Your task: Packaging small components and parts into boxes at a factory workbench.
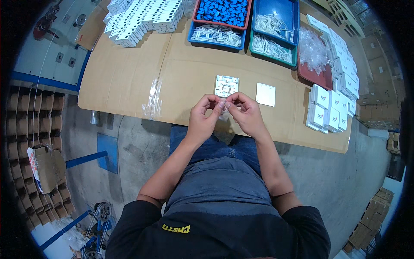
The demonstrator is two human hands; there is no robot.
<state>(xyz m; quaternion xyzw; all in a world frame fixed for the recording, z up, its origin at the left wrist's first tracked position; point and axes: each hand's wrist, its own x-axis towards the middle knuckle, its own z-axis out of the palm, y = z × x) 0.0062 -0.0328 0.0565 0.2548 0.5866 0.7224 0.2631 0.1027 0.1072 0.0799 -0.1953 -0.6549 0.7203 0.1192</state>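
My left hand [204, 117] and my right hand [246, 114] meet at the table's near edge, thumbs and fingertips pinched together. Between them hangs a small piece of clear plastic [224, 115], seemingly a little bag; my fingers cover most of it. Just beyond my fingertips lies a square white plastic housing [227, 85], its inner side with moulded fittings facing up. A flat square white plate [265, 94] rests to the right of it, apart from my right hand.
Cardboard covers the table [125, 82]. White boxed units [146, 19] are stacked far left, and more stacked white units [330, 110] stand right. At the back are a red tray of blue parts [222, 26], a blue tray of white pieces [254, 8], and crumpled clear bags [314, 49].
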